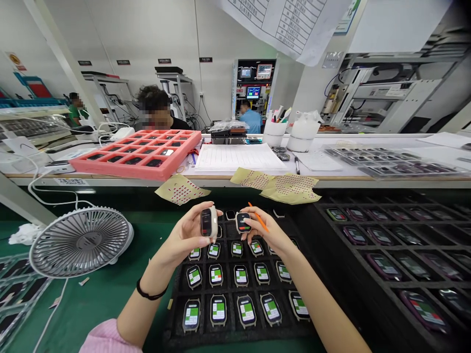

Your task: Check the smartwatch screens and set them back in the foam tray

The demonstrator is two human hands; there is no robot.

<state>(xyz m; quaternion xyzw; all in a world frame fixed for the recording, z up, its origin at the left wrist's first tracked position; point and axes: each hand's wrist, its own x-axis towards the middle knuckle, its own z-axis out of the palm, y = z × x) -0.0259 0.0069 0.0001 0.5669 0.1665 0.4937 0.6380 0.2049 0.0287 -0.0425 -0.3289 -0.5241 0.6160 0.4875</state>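
My left hand [187, 235] is closed round a beige smartwatch body [208, 223], held upright with its dark screen towards me. My right hand [263, 229] pinches a second watch body [243, 221] whose screen shows a red mark, and an orange pen [257, 217] is tucked between its fingers. Both hands hover over a black foam tray [176, 294] on the green bench. Several watch bodies with lit green screens [218, 310] lie in its rows.
A small white desk fan [81, 241] stands at the left. Another black tray of watches [390, 255] lies at the right. On the raised shelf behind are a pink tray [140, 154], paper forms [239, 157] and yellow sticker sheets [290, 189]. Other people work beyond the shelf.
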